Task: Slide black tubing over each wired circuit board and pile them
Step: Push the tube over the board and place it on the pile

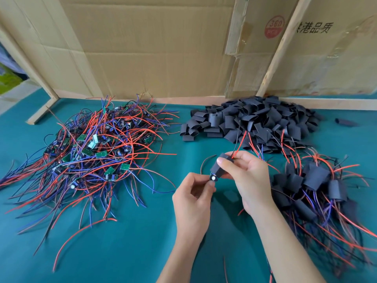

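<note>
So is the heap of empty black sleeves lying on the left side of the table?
No, the empty black sleeves are heaped at the right rear; bare wired boards lie left.

- Right hand (243, 176) pinches a black tubing piece (221, 166); left hand (193, 198) pinches the circuit board (212, 178) end below it.
- Left of the grip — tangled bare boards (91, 148).
- Beyond it — loose tubing heap (251, 121).
- Right — sleeved pile (318, 186) on the teal counter (126, 242).
</note>
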`<state>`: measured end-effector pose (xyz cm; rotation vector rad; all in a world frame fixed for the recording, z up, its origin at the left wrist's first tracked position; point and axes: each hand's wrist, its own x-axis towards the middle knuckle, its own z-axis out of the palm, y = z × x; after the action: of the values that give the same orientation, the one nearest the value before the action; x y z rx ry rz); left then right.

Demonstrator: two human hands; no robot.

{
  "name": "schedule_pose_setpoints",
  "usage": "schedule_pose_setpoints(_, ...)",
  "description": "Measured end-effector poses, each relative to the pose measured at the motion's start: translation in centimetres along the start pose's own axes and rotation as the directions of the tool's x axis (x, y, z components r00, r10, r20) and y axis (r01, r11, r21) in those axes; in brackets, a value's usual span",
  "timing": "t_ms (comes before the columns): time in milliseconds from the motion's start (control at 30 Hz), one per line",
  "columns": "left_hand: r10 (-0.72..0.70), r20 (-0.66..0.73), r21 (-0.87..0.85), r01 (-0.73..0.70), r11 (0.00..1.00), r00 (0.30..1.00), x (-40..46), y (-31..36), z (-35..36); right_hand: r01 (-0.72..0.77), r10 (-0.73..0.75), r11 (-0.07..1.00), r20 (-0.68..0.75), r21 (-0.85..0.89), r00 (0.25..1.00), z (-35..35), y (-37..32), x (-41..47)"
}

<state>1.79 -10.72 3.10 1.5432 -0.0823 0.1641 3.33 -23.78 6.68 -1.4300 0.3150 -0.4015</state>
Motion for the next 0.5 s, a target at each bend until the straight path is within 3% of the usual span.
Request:
schedule_pose_setpoints(100, -0.003, 0.015, 0.018, 0.003, 1.000, 1.000, -0.03, 0.22, -0.05, 0.009, -0.009, 1.000, 0.057, 0.004, 0.998, -0.47, -0.30, -0.12)
schedule_pose_setpoints(233, -0.045, 0.029, -0.072, 0.047, 0.996, 0.999, 0.15, 0.39, -0.41, -0.115, 0.096, 0.989, 0.198, 0.088, 0.975, -0.66, -0.59, -0.30)
schedule_pose_setpoints(500, -0.055, -0.038, -0.061, 0.052, 0.997, 0.998, 0.12, -0.27, 0.06, 0.028, -0.002, 0.980, 0.130, -0.195, 0.992, -0.25, -0.62, -0.59)
